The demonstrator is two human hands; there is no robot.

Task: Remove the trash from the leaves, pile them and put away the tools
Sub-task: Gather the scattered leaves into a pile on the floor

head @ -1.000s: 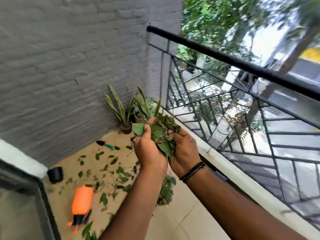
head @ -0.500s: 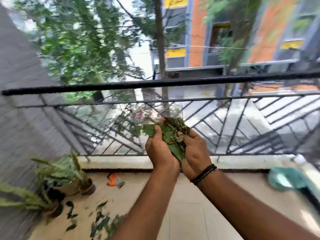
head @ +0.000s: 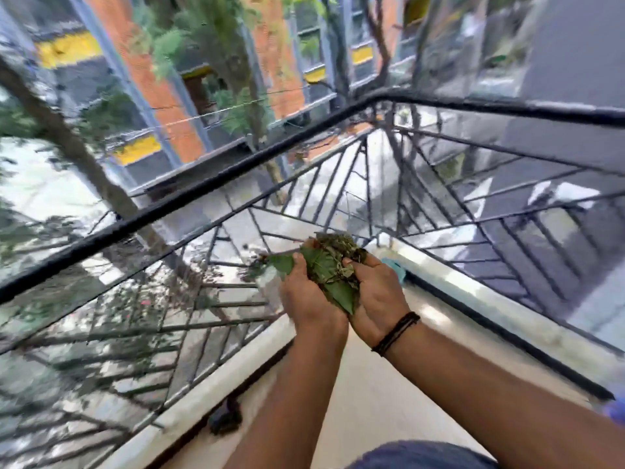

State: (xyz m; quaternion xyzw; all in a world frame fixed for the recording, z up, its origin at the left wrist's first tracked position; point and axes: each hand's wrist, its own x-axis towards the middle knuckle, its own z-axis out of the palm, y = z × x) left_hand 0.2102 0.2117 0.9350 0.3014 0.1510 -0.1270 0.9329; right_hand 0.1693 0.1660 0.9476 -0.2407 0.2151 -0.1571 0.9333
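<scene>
A: Where are the leaves (head: pixel 333 270)?

B: Cupped between the 2 hands, just right of centre; the left hand (head: pixel 309 299) covers them from 9 o'clock, the right hand (head: pixel 375 299) cradles them from 3 o'clock; both are raised above the floor (head: pixel 368 394), in front of the railing (head: pixel 189 203).

A: And the fingers?

B: The left fingers (head: pixel 297 262) curl over the top of the bundle; the right fingers (head: pixel 358 262) curl up round its far side, thumb toward the middle; both sets are clamped on the leaves, none spread free.

A: What does the bundle look like?

B: Mixed; broad green leaves low and at the 9 o'clock edge, drier crumpled bits on top toward 12 o'clock; 1 large leaf tip pokes out below, at 6 o'clock, between the heels of the hands.

A: Anything else near?

B: A black wristband (head: pixel 395 333) on the right wrist; a teal thing (head: pixel 397 270) just beyond the right hand at 2 o'clock, by the ledge (head: pixel 507 309), too blurred to identify; a dark object (head: pixel 225 418) on the floor at 7 o'clock, against the ledge, also unclear; the railing turns a corner at 12 o'clock; trees and buildings beyond it; the whole view is motion-blurred.
</scene>
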